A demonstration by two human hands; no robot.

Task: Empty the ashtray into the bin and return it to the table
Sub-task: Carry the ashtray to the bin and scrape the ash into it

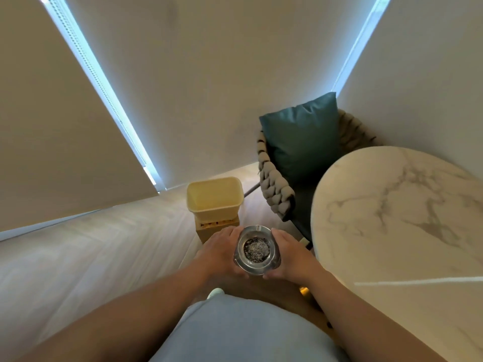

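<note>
A round metal ashtray (pixel 256 250) with grey-black ash in its bowl is held level between both hands, in the air in front of my body. My left hand (pixel 222 250) grips its left rim and my right hand (pixel 290 254) grips its right rim. The pale yellow bin (pixel 214 198) stands on the floor just beyond the ashtray, open at the top, with its inside looking bare. The white marble table (pixel 397 218) lies to the right of my hands.
A woven chair (pixel 277 189) with a teal cushion (pixel 300 137) stands between the bin and the table. A brown box (pixel 209 232) sits at the bin's base. Light wooden floor (pixel 91 252) spreads to the left, with blinds behind.
</note>
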